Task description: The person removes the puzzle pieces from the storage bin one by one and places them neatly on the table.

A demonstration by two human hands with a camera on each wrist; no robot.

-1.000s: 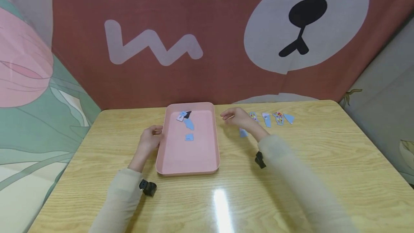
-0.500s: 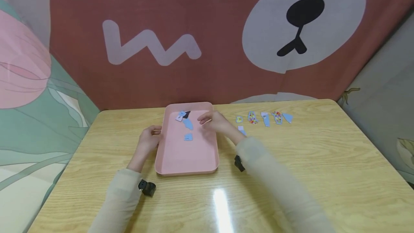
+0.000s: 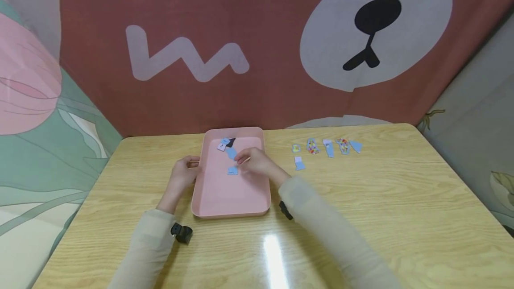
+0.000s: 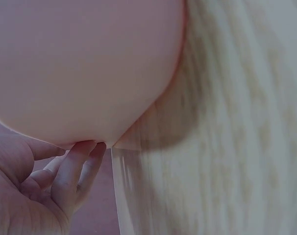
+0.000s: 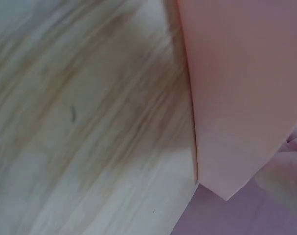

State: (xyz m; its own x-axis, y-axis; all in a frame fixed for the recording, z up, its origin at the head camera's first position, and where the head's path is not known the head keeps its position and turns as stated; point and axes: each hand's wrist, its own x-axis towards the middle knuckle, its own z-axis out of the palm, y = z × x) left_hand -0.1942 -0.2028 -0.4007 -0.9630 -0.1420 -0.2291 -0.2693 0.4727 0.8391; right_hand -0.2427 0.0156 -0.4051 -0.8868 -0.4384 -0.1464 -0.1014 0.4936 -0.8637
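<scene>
My left hand (image 3: 184,174) grips the left side of the pink tray (image 3: 218,202); in the left wrist view its fingertips (image 4: 79,152) press against the tray wall. Over the tray, my right hand (image 3: 257,162) reaches in from the right with loosely bent fingers, and nothing shows between them. Its fingertips are just above a small blue square piece (image 3: 232,171) and beside a blue pointed piece (image 3: 230,153). A white-and-blue piece (image 3: 221,146) and a black piece (image 3: 231,142) lie overlapping near the tray's far end. The right wrist view shows the hand mostly hidden behind the tray wall.
On the wooden table (image 3: 361,208), right of the tray, lie several flat pieces: a small yellowish one (image 3: 296,148), two speckled ones, a white-and-blue one (image 3: 328,148) and a blue triangle (image 3: 355,146). Another white-and-blue piece (image 3: 299,164) sits nearer. A printed cloth (image 3: 277,97) hangs behind.
My right hand has moved left from the table beside the tray to above the blue pieces inside it, uncovering the small yellowish piece. The left hand stays on the tray.
</scene>
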